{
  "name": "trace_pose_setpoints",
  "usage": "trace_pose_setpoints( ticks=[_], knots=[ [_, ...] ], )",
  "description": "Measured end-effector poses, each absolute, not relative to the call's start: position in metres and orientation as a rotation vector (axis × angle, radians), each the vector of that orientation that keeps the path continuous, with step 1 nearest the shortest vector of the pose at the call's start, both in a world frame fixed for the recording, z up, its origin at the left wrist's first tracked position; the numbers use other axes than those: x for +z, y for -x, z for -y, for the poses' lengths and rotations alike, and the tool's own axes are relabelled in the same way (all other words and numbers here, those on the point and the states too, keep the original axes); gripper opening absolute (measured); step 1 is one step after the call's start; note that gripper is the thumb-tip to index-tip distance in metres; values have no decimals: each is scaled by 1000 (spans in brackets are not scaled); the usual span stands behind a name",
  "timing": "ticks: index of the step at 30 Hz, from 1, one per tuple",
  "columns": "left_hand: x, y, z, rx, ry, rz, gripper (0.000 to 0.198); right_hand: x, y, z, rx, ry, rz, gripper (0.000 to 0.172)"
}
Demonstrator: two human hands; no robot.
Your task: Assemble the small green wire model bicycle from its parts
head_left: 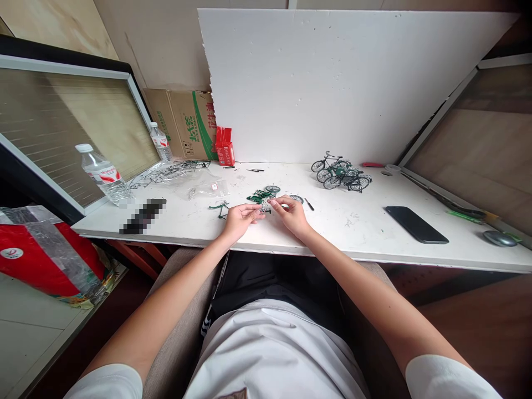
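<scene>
My left hand (243, 220) and my right hand (292, 214) are close together above the front part of the white table. The fingers of both are pinched, and whatever small piece lies in them is too small to make out. Left of my left hand lies a small green bicycle frame (225, 209). Just beyond my fingertips is a cluster of green model bicycle parts (259, 196), with a small spoked wheel (273, 189) beside it. Another small wheel (296, 198) lies behind my right hand, near a thin black screwdriver-like stick (309, 204).
Several model bicycles (343, 173) stand at the back right. A phone (417, 224) and a mouse (499, 238) lie on the right. Plastic bags (208, 187), a water bottle (105, 174), a red box (225, 147) and a carton (183, 123) occupy the left.
</scene>
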State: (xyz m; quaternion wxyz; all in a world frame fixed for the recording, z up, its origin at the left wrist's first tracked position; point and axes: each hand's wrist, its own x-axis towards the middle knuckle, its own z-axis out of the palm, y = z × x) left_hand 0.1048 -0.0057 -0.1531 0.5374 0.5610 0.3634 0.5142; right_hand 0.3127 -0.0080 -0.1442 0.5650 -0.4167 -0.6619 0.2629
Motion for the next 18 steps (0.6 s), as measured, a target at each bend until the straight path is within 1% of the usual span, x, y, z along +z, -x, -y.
trace_pose_setpoints(
  ticks=[4,12,15,18],
  knots=[
    [-150,-105,8,1228,-1302,-868,61,-141,-314,11,616,989,1570,48],
    [-149,-104,10,1246,-1297,-861,61,-140,-311,14,672,984,1569,34],
    [-148,-104,10,1249,-1305,-833,60,-140,-311,16,676,1019,1588,33],
    [-147,-105,10,1239,-1287,-834,54,-142,-311,14,649,1045,1598,33]
  ],
)
